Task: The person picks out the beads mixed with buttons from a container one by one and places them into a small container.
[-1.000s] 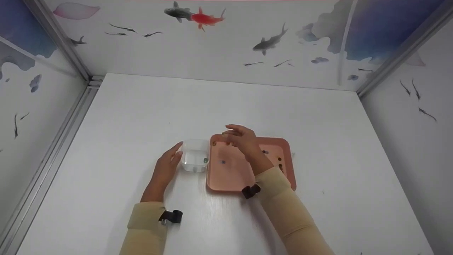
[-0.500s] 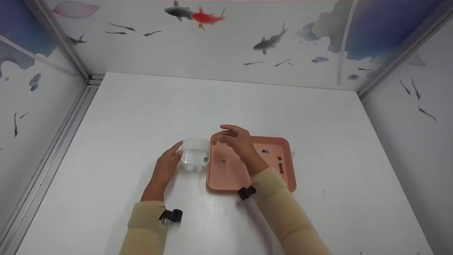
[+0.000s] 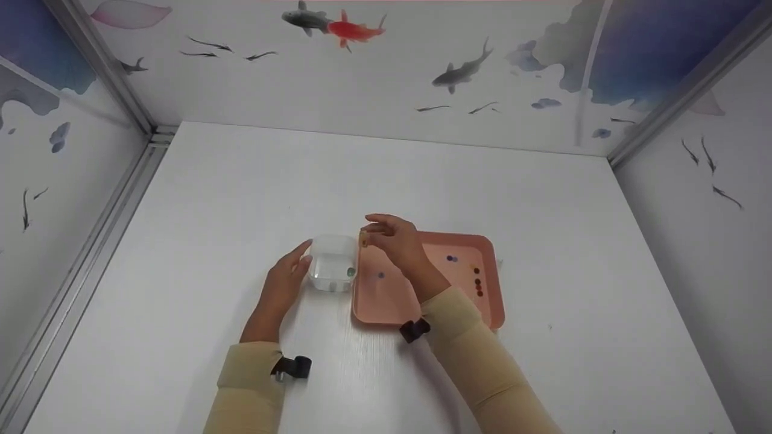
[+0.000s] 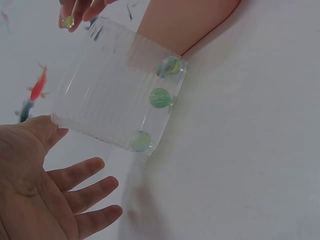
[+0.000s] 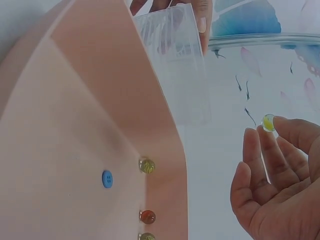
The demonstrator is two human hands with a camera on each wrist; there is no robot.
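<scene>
My right hand (image 3: 398,244) pinches a clear marble with a yellow swirl (image 5: 268,123) between thumb and fingertip, above the far left corner of the pink tray (image 3: 392,310). My left hand (image 3: 283,282) touches the left side of a clear plastic box (image 3: 332,283), its lower fingers extended and relaxed in the left wrist view. Greenish marbles (image 4: 160,98) lie along one edge inside the box. On the tray, the right wrist view shows a yellowish marble (image 5: 147,165), an orange-red marble (image 5: 147,216) and a blue button (image 5: 107,179).
The box stands against the tray's left side on a white table (image 3: 241,193). Several small dark round pieces (image 3: 477,281) lie along the tray's right side, near a pair of bluish pieces (image 3: 451,258). Panels with painted fish (image 3: 356,31) enclose the table.
My right hand has moved left across the tray toward the box, carrying the pinched marble. The left hand and the box have stayed in place.
</scene>
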